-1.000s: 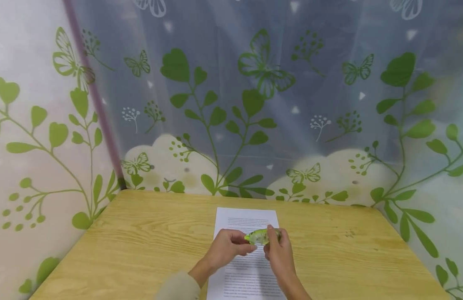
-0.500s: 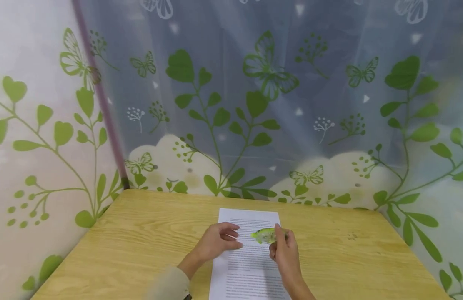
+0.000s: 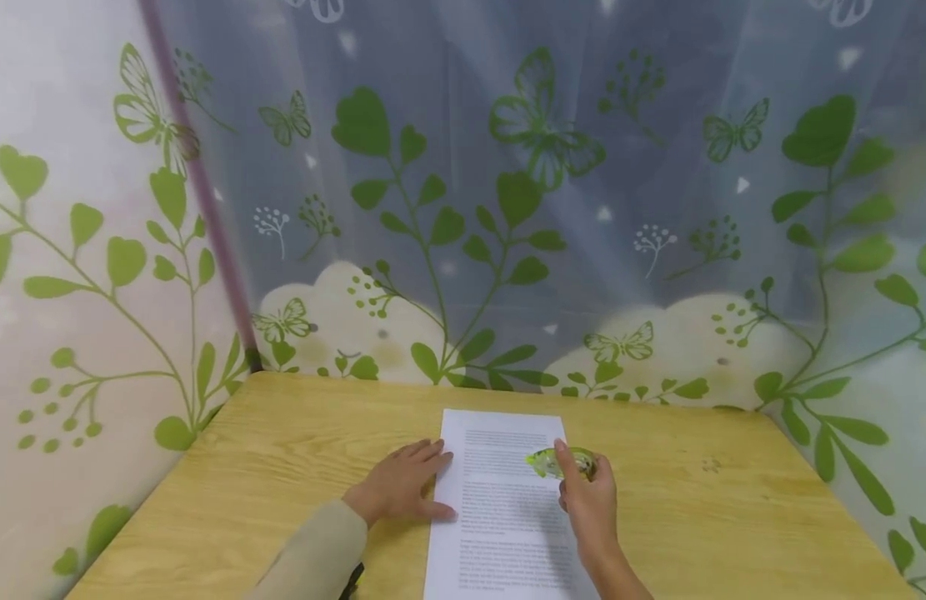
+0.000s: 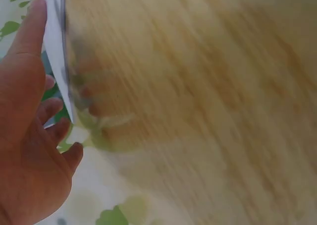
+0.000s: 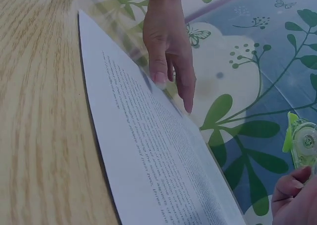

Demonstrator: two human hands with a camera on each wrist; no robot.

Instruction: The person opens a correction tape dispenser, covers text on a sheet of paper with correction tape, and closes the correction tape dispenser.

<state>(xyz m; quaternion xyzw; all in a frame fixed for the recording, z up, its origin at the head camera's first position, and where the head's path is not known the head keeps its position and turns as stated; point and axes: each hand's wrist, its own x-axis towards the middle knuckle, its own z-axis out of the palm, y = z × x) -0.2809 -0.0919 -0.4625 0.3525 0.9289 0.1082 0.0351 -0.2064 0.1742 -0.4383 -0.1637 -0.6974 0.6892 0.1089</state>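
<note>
My right hand (image 3: pixel 592 504) holds a green, see-through correction tape (image 3: pixel 543 463) above the right part of a printed sheet of paper (image 3: pixel 493 521). Its thumb lies along the top of the casing. A round reel inside the correction tape (image 5: pixel 303 140) shows in the right wrist view. At the sheet's left edge, my left hand (image 3: pixel 402 485) has its fingers spread, with thumb and fingertips reaching over the margin. The left wrist view shows the thumb beside the edge of the paper (image 4: pixel 55 41); whether the fingers press on it is hard to tell.
The sheet lies on a wood-grain table (image 3: pixel 297 467). A patterned curtain (image 3: pixel 447 275) with leaves and butterflies stands behind the table's far edge and along both sides. A light sleeve (image 3: pixel 320 542) covers the left forearm.
My left hand has let go of the front of the correction tape, moved left and come down at the paper's edge. The right hand has shifted slightly right, still holding the correction tape.
</note>
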